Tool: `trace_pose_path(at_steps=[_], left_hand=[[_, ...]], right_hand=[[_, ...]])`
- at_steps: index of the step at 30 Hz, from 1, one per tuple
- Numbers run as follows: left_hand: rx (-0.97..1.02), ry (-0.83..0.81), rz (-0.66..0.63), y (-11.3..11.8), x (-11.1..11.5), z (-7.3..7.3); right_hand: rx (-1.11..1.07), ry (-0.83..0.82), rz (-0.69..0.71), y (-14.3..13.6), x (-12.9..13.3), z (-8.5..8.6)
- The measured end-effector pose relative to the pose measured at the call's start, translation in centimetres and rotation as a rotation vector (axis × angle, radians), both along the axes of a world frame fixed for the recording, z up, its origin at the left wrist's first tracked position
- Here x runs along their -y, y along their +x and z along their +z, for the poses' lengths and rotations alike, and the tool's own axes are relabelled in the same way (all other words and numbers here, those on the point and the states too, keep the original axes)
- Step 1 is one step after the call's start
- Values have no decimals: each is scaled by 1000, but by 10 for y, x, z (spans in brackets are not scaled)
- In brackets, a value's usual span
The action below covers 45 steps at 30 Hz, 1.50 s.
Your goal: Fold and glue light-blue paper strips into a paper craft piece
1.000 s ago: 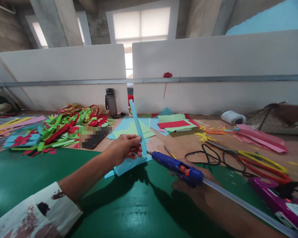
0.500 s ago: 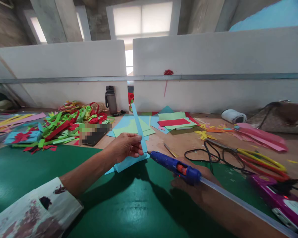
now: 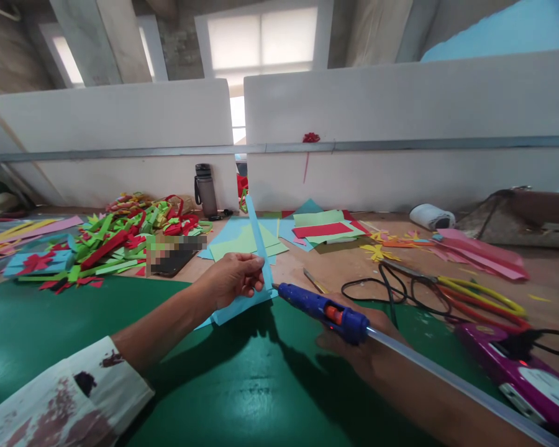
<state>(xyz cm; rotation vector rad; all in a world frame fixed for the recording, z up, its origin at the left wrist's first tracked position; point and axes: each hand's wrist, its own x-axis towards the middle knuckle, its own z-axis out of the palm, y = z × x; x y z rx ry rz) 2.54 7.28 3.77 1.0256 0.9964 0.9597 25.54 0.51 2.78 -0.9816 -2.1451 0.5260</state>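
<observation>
A narrow light blue paper strip (image 3: 257,233) stands nearly upright, pinched in my left hand (image 3: 236,279). Below that hand lies a wider light blue paper (image 3: 242,305) on the green mat (image 3: 214,379). My right hand (image 3: 354,347) is wrapped round a blue glue gun (image 3: 321,310), partly hidden behind it. The gun's nozzle is at the lower end of the strip, and a long clear glue stick (image 3: 438,366) runs out of its back.
Cut paper pieces (image 3: 121,233) heap at the left beside a phone (image 3: 177,257) and a bottle (image 3: 205,191). Coloured sheets (image 3: 323,228) lie behind my hands. Scissors (image 3: 484,295), a black cable (image 3: 377,285) and a purple power strip (image 3: 517,372) are at the right.
The whole view has shifted slightly. The glue gun's nozzle still meets the strip's lower end, and both hands keep their grips.
</observation>
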Motion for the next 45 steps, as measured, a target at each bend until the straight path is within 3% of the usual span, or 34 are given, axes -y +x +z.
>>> trace_pose_path(at_steps=[4, 10, 13, 28, 40, 45], left_hand=[[37, 16, -7, 0, 0, -1], [80, 24, -26, -1, -1, -3], [90, 14, -28, -1, -1, -4], [107, -6, -42, 0, -3, -11], [92, -4, -52, 3, -1, -10], [75, 20, -49, 2, -1, -9]], right_hand=[[2, -124, -16, -1, 0, 0], [56, 25, -123, 0, -6, -11], [93, 55, -105, 3, -8, -15], [157, 42, -69, 6, -6, -12], [77, 146, -178, 2, -7, -24], [166, 122, -121, 5, -8, -20]])
